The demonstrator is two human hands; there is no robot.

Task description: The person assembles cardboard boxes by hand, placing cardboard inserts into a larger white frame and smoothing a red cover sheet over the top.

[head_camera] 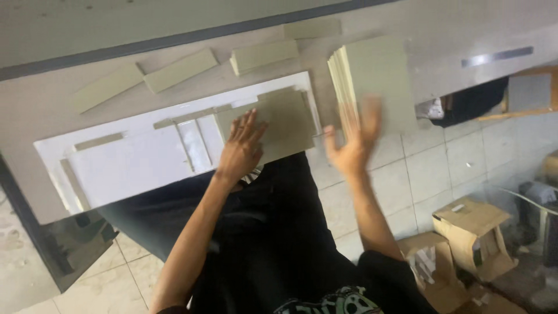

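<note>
While the stack of olive cardboard sheets (372, 75) stands fanned at the table's (35, 110) edge for easy picking, the right hand (351, 142), open and blurred, reaches it; the left hand (241, 148) presses flat, steadying a sheet (285, 122) on the white board (133, 160).

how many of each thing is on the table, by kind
loose olive strips and boards: 4
fanned stack of olive boards: 1
olive board under the left hand: 1
white jig board: 1
metal ruler: 1
total: 8
</note>
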